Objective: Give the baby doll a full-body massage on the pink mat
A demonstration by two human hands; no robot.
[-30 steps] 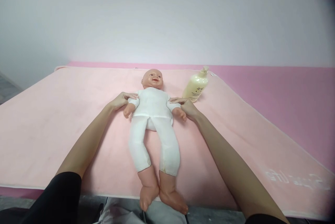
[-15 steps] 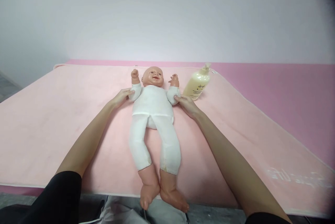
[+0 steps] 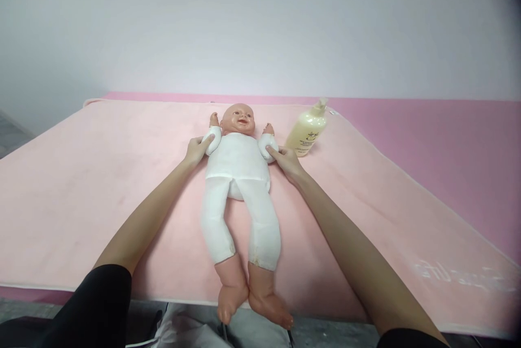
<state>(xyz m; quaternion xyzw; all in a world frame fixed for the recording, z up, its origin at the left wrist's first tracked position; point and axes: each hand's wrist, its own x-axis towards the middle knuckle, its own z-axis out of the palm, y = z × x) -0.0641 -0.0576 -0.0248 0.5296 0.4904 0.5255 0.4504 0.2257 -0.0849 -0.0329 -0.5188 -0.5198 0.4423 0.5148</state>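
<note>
A baby doll (image 3: 238, 158) with a white cloth body lies on its back, head away from me and feet at the near edge. My left hand (image 3: 198, 148) grips the doll's arm on the left, thumb on the white cloth near the elbow. On the other side, my right hand (image 3: 287, 162) grips the opposite arm the same way, its thumb on top. Both doll arms are bent, with the little hands pointing up beside the head. The fingers beneath the doll's arms are mostly hidden.
Just beyond my right hand stands a pump bottle (image 3: 306, 133) of pale yellow liquid. A light pink towel (image 3: 81, 201) lies under the doll, over a darker pink surface (image 3: 439, 152). A pale wall (image 3: 260, 27) rises behind.
Both my hands have moved slightly inward, with the thumbs further over the doll's arms. The doll's arms have turned, its hands now showing narrower. Body and bottle stay in place.
</note>
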